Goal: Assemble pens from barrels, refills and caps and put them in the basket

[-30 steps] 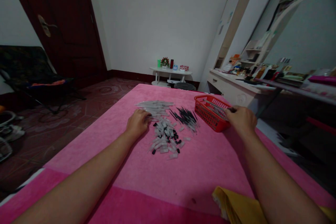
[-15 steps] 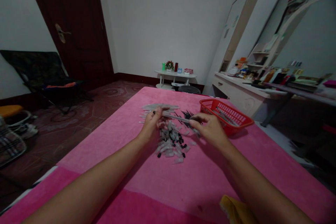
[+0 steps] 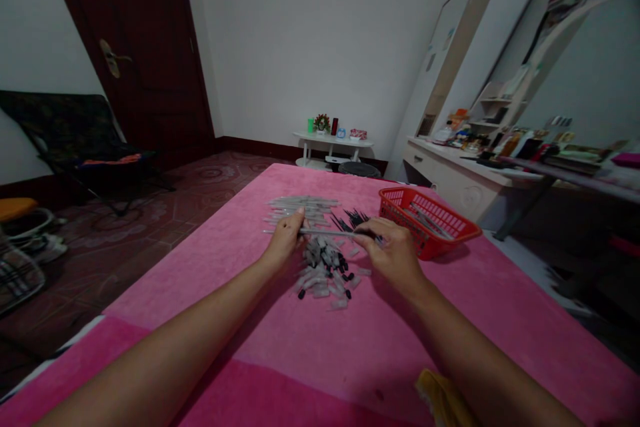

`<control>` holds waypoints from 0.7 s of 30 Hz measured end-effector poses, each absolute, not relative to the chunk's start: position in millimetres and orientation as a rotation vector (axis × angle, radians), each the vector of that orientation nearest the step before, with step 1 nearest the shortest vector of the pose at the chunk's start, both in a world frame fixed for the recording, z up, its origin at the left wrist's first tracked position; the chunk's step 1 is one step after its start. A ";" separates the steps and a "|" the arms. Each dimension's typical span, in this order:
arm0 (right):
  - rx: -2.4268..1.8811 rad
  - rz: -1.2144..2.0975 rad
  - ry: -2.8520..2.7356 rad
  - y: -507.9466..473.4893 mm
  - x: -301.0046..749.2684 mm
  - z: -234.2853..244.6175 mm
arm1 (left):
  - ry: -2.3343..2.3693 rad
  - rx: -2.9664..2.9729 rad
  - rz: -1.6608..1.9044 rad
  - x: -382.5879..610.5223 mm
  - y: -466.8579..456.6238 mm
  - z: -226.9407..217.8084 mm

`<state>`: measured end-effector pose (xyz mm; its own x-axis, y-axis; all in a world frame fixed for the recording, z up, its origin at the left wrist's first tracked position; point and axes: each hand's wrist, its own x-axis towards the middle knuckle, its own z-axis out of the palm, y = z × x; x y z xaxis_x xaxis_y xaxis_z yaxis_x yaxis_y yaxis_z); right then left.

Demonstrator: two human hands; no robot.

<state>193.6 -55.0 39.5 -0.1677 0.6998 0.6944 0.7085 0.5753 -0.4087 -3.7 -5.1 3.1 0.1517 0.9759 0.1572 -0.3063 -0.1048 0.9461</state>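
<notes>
The left hand (image 3: pixel 287 235) and right hand (image 3: pixel 393 248) are pinching a slim grey tube (image 3: pixel 327 232) at mid-frame.
Fingers are pressing together on it, though the right fingertips are showing dimly; small clear-and-black caps (image 3: pixel 323 273) are lying just below, a red plastic lattice basket (image 3: pixel 453 235) sitting right of centre.

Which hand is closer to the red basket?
Right. The right hand is close by the red basket, just left of it in the picture; the left hand is farther left, near the pale sticks.
</notes>
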 end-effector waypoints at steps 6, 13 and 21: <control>-1.160 0.031 -1.897 -54.6 190.9 38.7 | 0.733 1.090 1.224 -2.7 -0.8 8.0; -1.423 -0.292 -1.457 -41.8 253.3 67.5 | 1.125 1.407 1.383 -43.5 37.4 -14.0; -2.290 -0.567 -1.193 -36.5 352.0 57.8 | 1.640 2.253 0.938 -72.9 56.3 -39.4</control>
